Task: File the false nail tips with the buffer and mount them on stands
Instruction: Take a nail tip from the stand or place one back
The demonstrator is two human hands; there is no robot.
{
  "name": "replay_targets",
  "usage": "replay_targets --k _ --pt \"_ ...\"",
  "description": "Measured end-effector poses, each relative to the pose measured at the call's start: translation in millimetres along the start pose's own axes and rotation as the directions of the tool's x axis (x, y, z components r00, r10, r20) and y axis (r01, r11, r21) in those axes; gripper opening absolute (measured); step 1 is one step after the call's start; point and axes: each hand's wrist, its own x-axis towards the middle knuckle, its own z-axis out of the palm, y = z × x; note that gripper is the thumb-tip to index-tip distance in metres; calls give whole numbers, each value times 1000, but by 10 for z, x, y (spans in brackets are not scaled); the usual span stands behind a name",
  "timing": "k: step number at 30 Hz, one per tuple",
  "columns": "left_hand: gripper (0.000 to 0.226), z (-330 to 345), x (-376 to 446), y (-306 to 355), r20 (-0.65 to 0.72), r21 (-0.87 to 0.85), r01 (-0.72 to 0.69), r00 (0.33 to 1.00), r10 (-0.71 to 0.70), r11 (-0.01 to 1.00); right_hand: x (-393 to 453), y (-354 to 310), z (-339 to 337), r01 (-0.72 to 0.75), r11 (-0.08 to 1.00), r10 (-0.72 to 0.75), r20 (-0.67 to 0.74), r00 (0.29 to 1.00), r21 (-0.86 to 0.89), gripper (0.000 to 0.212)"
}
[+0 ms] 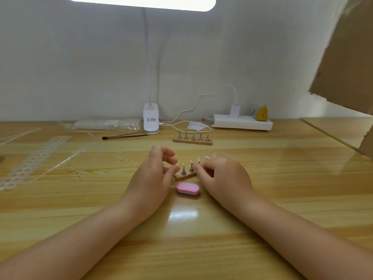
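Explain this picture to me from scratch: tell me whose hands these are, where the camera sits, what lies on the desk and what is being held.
There is no machine here. A person wears a wide-angle camera on the head, looking forward and down, so you see their own two bare arms reaching out over a pale wooden desk.

Between the hands stands a small wooden base with metal pegs; these pegs are stands for false nails. The left hand and the right hand both have curled fingers close around it. Whether either pinches a nail tip is too small to tell.

Just in front lies a pink oval buffer block with purple layers, untouched. Farther back sits a second wooden base with five metal pegs, a white clip-on desk lamp, a white power strip and a thin black brush. Clear plastic strips lie at the left.
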Motion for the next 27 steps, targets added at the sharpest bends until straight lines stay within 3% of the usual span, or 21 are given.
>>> replay_targets --k 10,16,20,27 --pt "33 1 -48 94 41 -9 -63 997 64 998 47 9 -5 -7 1000 8 52 999 -19 25" --pt "32 3 -51 85 2 -10 -83 997 83 997 11 -12 1 72 997 -71 -55 996 6 15" --pt "32 -9 -60 113 -91 11 -224 970 224 975 -19 -23 -11 109 986 -88 -163 983 123 7" --pt "24 -29 -81 141 -149 82 -313 935 322 946 -34 -33 -25 151 956 -105 -187 977 252 1"
